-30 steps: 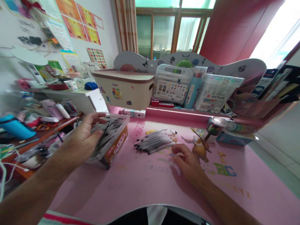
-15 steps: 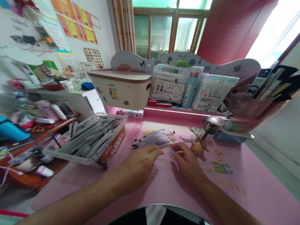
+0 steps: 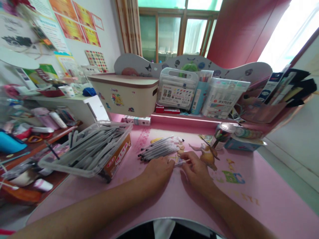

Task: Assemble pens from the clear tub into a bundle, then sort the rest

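Strong daylight enters through the window (image 3: 171, 33) beyond the fingers (image 3: 167, 164) and a blown-out white opening (image 3: 294, 30) far right of them. The pink desk (image 3: 154, 199) is evenly bright; soft shadows lie under the left hand (image 3: 158, 171) and right hand (image 3: 196, 171). Fisheye distortion bends the edges, and clutter (image 3: 37, 126) left of the fingers is smeared.

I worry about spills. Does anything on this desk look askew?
Yes. The pen tray sits tilted atop an orange box, overhanging the desk's left edge, so it looks unsteady. The left hand and right hand hold a pen nearby.
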A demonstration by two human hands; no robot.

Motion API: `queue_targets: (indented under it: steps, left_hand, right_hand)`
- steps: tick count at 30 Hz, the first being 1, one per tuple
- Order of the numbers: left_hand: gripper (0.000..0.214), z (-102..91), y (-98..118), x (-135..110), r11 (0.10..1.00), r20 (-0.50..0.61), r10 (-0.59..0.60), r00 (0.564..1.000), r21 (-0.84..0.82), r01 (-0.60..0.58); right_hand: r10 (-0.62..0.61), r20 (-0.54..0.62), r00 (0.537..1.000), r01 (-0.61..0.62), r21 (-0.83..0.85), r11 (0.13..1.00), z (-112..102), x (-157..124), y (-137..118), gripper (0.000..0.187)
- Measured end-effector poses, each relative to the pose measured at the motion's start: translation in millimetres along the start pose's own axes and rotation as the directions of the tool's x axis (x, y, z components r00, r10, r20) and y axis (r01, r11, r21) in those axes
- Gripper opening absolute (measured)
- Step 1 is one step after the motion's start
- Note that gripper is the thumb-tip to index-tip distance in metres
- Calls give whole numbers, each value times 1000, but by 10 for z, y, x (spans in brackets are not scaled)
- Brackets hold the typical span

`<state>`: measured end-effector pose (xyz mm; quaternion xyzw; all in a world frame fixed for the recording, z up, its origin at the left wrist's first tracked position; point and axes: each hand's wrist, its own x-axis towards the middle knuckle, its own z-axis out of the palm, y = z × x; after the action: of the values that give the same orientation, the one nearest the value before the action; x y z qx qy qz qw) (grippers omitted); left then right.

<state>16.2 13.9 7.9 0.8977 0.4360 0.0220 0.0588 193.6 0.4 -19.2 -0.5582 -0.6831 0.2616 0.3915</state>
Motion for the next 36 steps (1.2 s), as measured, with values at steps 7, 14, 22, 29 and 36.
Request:
queue_targets:
  steps: [7,14,22,29,36]
  left_hand:
    - [17,-131,-43,-76,963,-63,10,998,-266,-27]
    - [32,-358,-213,25,736,-108,-175,979,-675,57]
    - [108,-112,-585,312,936,-77,-338,938,-135,326]
    - [94,2,-608,358,964,15,-262,965,-40,262]
    - [66,55,-502,207,972,-66,-234,970,-30,232]
  right_hand:
    - [-240,278,930,303,-213,929,17,-25,-33,25]
    - [-148,189,971,171,-107,979,-10,-35,-95,17]
    - [102,-43,994,-106,-99,989,-93,96,-28,23]
    - [177,-18,984,-178,-83,980,-109,112,20,29]
    - [157,-36,987,-159,-57,986,-107,118,41,23]
